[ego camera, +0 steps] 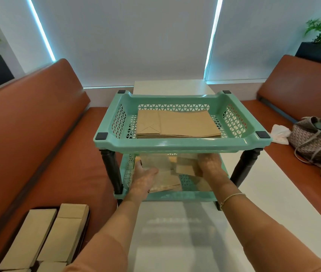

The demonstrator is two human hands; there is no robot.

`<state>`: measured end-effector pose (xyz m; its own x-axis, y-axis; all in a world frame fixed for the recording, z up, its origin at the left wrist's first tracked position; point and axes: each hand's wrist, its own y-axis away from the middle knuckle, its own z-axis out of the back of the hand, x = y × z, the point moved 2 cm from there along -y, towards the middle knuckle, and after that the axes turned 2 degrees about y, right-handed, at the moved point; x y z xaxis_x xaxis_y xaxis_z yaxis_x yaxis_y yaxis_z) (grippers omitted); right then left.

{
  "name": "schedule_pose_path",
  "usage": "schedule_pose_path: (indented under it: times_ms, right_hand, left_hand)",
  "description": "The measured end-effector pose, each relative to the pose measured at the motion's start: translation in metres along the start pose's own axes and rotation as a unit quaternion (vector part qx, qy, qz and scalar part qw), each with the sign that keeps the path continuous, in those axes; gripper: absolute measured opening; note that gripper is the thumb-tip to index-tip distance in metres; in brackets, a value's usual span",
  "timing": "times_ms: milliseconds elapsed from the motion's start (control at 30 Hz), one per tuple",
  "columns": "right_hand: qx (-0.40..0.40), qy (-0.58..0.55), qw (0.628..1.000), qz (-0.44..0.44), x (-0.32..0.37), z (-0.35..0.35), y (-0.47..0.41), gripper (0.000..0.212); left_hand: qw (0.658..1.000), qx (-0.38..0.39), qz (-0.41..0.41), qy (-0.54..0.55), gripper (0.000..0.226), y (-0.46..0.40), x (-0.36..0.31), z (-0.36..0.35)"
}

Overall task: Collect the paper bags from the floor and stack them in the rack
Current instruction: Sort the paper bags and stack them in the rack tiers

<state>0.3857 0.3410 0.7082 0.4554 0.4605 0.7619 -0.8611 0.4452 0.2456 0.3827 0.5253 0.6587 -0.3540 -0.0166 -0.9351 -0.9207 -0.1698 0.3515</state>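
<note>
Bags (165, 177) of brown paper sit in the bottom tray of the green rack (183, 143), and both hands reach in there. The left hand (144, 178) lies flat with straight fingers on top of them. The right hand (209, 163) seems to hold the far side, but its fingers are blurry, so the grip cannot be told. A good way is to press the pile flat and nudge its edges even, like the neat pile (177, 124) in the top tray. The top tray hides the back of the bottom one. More bags (44, 236) lie at the lower left, cut off by the picture edge.
</note>
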Motion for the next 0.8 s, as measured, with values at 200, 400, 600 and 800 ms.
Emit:
schedule_pose_path:
  times_ms: [200, 400, 600, 800]
  right_hand:
    - [0.062, -0.020, 0.998, -0.002, -0.001, -0.042, 0.022, 0.027]
    - [0.095, 0.101, 0.990, 0.041, 0.008, -0.063, 0.030, 0.038]
    - [0.134, 0.111, 0.983, 0.056, 0.006, -0.068, 0.026, 0.041]
    - [0.013, 0.244, 0.959, 0.142, 0.000, -0.038, 0.013, 0.036]
  left_hand:
    - [1.000, 0.006, 0.006, -0.025, 0.049, 0.000, 0.001, 0.000]
    - [1.000, 0.021, 0.018, -0.009, 0.054, -0.001, 0.000, 0.000]
    - [0.998, 0.031, 0.017, -0.051, 0.061, 0.000, 0.001, -0.002]
    - [0.999, 0.020, 0.022, -0.029, 0.060, -0.002, 0.001, -0.001]
